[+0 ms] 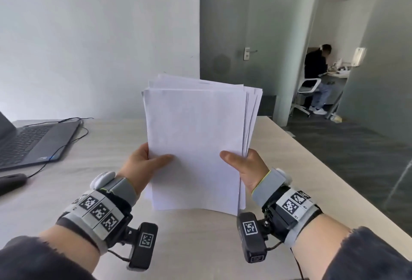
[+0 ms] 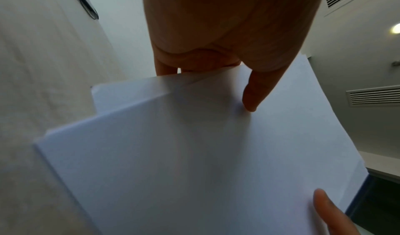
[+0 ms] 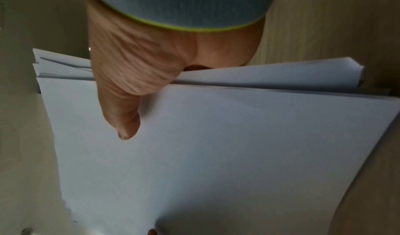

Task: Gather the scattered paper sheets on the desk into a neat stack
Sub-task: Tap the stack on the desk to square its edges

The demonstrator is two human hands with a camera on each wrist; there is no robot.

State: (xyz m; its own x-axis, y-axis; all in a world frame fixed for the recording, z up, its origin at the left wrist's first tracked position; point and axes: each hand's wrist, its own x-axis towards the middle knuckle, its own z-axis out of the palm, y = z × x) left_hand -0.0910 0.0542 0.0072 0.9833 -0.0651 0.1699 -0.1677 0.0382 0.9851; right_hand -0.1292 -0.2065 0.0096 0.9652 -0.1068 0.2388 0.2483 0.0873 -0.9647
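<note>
paper: white sheets [image 1: 196, 146], one bundle, held upright above the desk [image 1: 289, 168], between both hands
long axis: near vertical, bottom edge toward the desk, whether it touches I cannot tell
alignment: top and right edges fanned, sheets stepped, not square yet
left hand [image 1: 142, 163]: pinching the left edge low down, thumb on the front face, fingers behind
right hand [image 1: 247, 168]: same pinch on the right edge, thumb in front
symmetry: hands level, neither nearer
next, my read: loosen the pinch, tap the bottom edge on the desk
risk: back sheets slipping
clutter: laptop [image 1: 33, 141] far left, well apart
</note>
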